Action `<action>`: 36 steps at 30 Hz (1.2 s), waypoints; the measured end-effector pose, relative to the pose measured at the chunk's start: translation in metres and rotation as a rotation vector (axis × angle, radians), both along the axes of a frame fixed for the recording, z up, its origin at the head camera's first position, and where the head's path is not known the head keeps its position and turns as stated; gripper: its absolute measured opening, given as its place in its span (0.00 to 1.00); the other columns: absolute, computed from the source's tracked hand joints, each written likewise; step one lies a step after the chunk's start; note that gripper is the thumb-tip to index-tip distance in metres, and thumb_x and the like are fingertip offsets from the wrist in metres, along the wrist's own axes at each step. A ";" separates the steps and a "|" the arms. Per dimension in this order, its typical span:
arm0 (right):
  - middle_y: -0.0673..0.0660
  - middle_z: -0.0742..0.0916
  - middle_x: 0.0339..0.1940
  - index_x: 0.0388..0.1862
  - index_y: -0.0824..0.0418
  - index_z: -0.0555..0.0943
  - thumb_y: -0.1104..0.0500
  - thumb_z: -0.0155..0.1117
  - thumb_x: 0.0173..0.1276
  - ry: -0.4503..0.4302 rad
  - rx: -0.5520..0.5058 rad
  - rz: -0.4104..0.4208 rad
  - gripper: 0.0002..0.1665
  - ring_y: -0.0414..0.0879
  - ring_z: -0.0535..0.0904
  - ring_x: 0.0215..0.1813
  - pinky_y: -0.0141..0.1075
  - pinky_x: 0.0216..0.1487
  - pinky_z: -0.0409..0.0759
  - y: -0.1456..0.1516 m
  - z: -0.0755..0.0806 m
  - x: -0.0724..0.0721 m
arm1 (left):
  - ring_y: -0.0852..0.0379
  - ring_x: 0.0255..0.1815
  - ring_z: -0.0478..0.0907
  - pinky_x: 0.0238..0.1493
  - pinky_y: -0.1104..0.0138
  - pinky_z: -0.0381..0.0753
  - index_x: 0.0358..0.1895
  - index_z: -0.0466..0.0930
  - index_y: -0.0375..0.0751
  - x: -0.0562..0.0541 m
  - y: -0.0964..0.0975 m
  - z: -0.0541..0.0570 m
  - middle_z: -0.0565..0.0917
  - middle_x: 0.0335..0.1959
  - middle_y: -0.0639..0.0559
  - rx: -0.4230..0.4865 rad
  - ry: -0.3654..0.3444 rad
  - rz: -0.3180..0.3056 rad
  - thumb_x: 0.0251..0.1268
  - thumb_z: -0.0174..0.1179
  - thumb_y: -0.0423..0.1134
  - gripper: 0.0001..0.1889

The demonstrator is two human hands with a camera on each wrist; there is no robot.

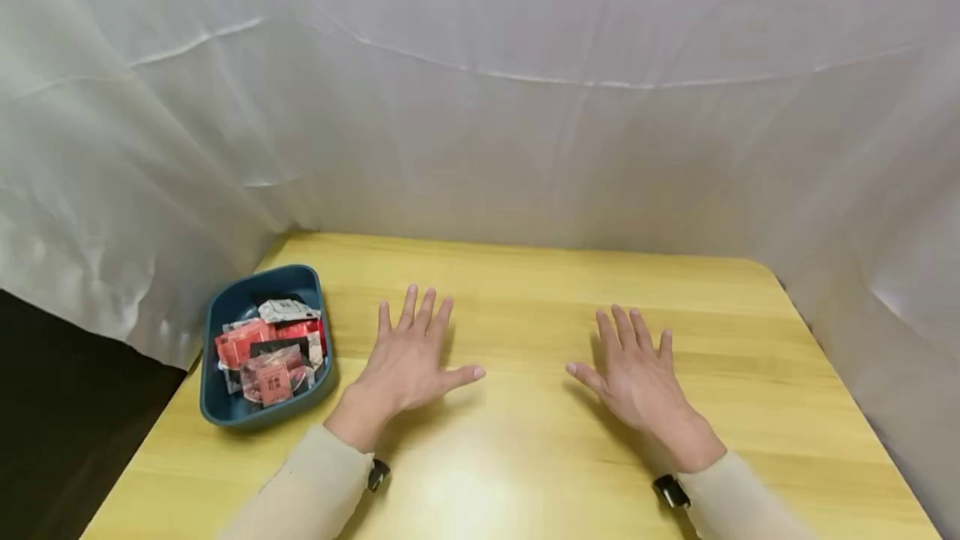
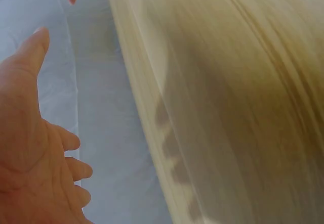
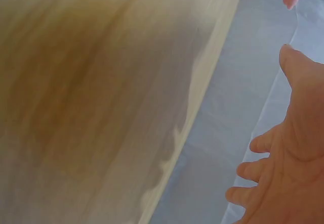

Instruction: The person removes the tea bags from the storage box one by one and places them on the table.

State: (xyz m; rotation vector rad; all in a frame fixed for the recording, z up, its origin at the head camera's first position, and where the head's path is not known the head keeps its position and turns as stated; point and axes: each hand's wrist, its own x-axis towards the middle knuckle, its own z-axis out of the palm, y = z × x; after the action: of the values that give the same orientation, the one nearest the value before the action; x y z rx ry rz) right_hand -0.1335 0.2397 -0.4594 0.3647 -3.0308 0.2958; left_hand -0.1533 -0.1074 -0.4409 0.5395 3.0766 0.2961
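Observation:
Both hands are held palm down above the wooden table, fingers spread and nothing in them. My left hand (image 1: 405, 363) is nearest to a dark blue basin (image 1: 328, 382), which stands to its left. Inside the basin lies a pile of small packets: a red packet (image 1: 242, 342), a silver-white packet (image 1: 288, 310), a clear packet with a pinkish label (image 1: 274, 383), and several black ones partly covered. My right hand (image 1: 641, 382) hovers on the right side, apart from any object. In the wrist views the left palm (image 2: 25, 158) and right palm (image 3: 298, 163) show bare.
The yellow wood-grain table (image 1: 517, 448) has a rounded far right corner. Pale grey cloth (image 1: 525, 140) hangs behind it and along both sides. A dark area (image 1: 67, 415) lies beyond the left edge. Each wrist wears a dark strap.

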 end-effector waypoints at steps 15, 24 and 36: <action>0.73 0.60 0.85 0.85 0.67 0.56 0.24 0.51 0.76 0.013 0.011 0.019 0.59 0.76 0.53 0.84 0.86 0.69 0.47 -0.001 -0.010 0.008 | 0.36 0.88 0.34 0.80 0.29 0.35 0.87 0.50 0.47 0.010 0.000 -0.012 0.49 0.87 0.38 0.029 -0.042 0.017 0.61 0.46 0.86 0.61; 0.72 0.59 0.85 0.86 0.66 0.55 0.24 0.50 0.77 0.014 0.001 0.011 0.59 0.75 0.50 0.85 0.85 0.70 0.45 -0.004 -0.001 -0.001 | 0.37 0.88 0.34 0.81 0.29 0.35 0.87 0.50 0.47 0.000 0.000 -0.009 0.48 0.87 0.38 0.000 -0.012 0.003 0.58 0.41 0.89 0.63; 0.75 0.57 0.85 0.85 0.73 0.53 0.30 0.53 0.79 -0.002 -0.068 0.079 0.58 0.74 0.50 0.85 0.75 0.79 0.50 -0.022 -0.002 -0.002 | 0.34 0.88 0.37 0.82 0.32 0.38 0.86 0.53 0.41 0.001 -0.005 -0.003 0.48 0.87 0.35 0.047 0.022 0.029 0.66 0.54 0.79 0.57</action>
State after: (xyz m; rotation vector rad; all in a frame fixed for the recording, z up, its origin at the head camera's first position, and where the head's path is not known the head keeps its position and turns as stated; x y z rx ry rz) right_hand -0.1356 0.2179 -0.4611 0.4805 -3.0044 0.4029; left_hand -0.1522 -0.1129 -0.4440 0.5029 3.1089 0.3661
